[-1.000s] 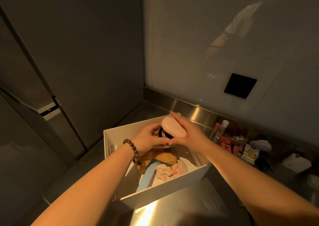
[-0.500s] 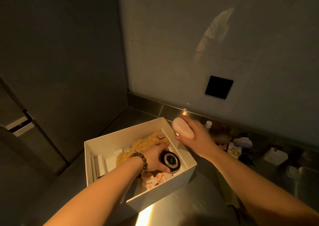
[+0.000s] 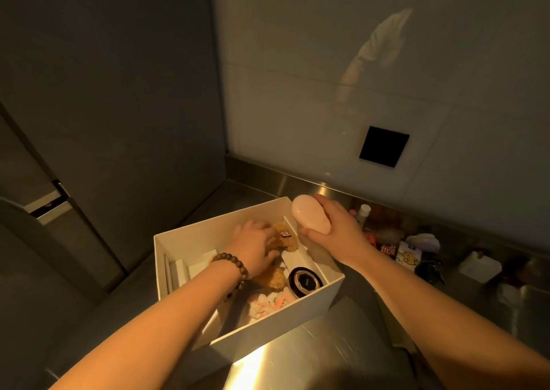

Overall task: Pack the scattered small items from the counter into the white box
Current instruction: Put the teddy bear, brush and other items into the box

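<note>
The right hand (image 3: pixel 333 229) has its fingers curled around a smooth pink oval object (image 3: pixel 309 218), gripping it from behind, with the thumb under its lower end. The object is held above the far right corner of the white box (image 3: pixel 276 327), over the narrow compartment on the box's right side.

The left hand (image 3: pixel 254 246) reaches down into the box, palm down. Its fingers rest on a fuzzy tan plush toy (image 3: pixel 282 239); they are partly hidden by the fur, so whether they grip it or only press on it cannot be told. A dark beaded bracelet (image 3: pixel 235 267) circles the left wrist.

The box sits open on a shiny metal bench (image 3: pixel 297 369). Inside, near the front right, a round black compact (image 3: pixel 305 281) lies flat just beside the plush toy. In front of it lies a pale pink and white soft item (image 3: pixel 268 303). White card pieces (image 3: pixel 178 270) stand along the left wall of the box.

To the right of the box, against the back wall, a dim cluster of small items lies on the bench, including a small bottle with a white cap (image 3: pixel 363 212), a yellow-printed packet (image 3: pixel 407 257) and a white block (image 3: pixel 479 266). A black square panel (image 3: pixel 384 147) is set in the wall above.
</note>
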